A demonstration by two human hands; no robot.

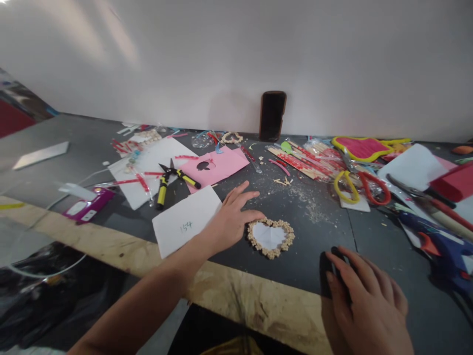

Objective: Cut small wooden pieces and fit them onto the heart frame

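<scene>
Fingers spread, my left hand [234,217] reaches over the dark table, its thumb at the upper left edge of a heart-shaped piece [271,237], which has a beaded, wood-coloured rim around white paper. Under that wrist lies a white card [185,227] with handwriting. At the lower right, my right hand [369,301] has its fingers curled round a small black object [342,271], mostly hidden by them. The heart lies flat between the two hands.
Black-yellow pliers [168,182] and pink paper [221,165] lie left of centre. A phone [272,116] leans on the wall. To the right are scissors [347,187], wrapped sticks [314,160] and a blue glue gun [439,241]. A purple power strip [88,204] sits far left.
</scene>
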